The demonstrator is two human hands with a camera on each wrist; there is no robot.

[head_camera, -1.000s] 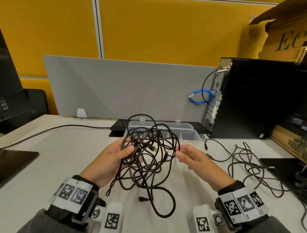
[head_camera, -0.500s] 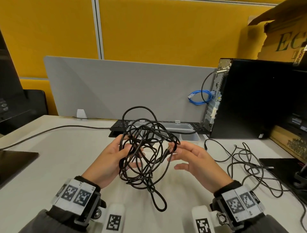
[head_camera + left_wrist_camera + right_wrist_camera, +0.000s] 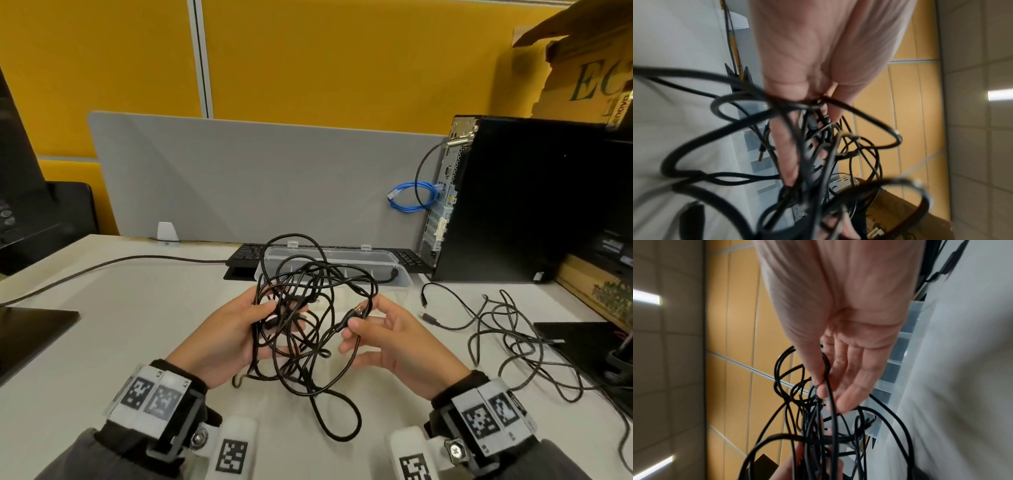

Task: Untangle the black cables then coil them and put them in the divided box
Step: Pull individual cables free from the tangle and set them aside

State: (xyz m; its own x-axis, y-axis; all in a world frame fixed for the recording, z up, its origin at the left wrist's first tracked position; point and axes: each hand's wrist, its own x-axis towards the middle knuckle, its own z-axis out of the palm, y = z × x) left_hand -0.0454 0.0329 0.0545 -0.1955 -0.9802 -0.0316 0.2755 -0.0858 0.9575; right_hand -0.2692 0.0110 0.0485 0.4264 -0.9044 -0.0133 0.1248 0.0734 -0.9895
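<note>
A left hand gripped the tangled bundle of thin black cables above the white tabletop. A right hand, half a second earlier merely touching it, pinched one strand near its plug.

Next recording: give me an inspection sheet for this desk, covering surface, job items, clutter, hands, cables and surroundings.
Surface: white desk, partly bare.
Job's things: tangled black cables held above the desk, one loop drooping toward it; clear divided box open behind them, no coil visible inside.
Clutter: keyboard behind the box; computer tower at right.
Grippers: left hand grips the tangle; right hand pinches a cable near a plug end.
Cables: a second loose tangle lies at right; blue cable by the tower.
Surroundings: grey divider, yellow wall, cardboard box.
</note>
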